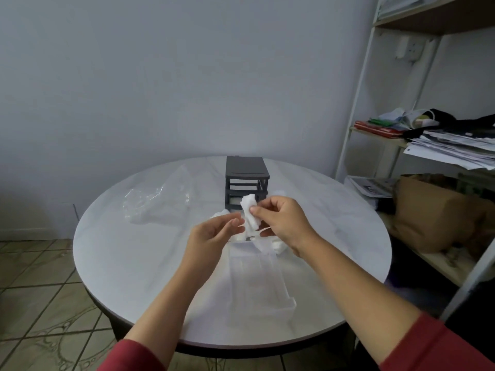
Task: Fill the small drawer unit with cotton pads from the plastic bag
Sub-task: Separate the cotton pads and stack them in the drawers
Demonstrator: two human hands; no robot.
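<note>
A small dark grey drawer unit (246, 175) stands at the far middle of the round white table (128, 263), its upper slots showing no drawers. My right hand (284, 223) pinches a white cotton pad (250, 215) in front of the unit. My left hand (214, 234) is just left of the pad, fingers apart and close to it. Below my hands lie more white cotton pads (277, 246) and a clear pulled-out drawer (257, 279). A crumpled clear plastic bag (158, 202) lies to the left of the unit.
A white metal shelf rack (356, 108) stands at the right, loaded with papers, clothes and a brown paper bag (434, 218). A pale wall is behind the table. Tiled floor (40, 290) shows at the lower left.
</note>
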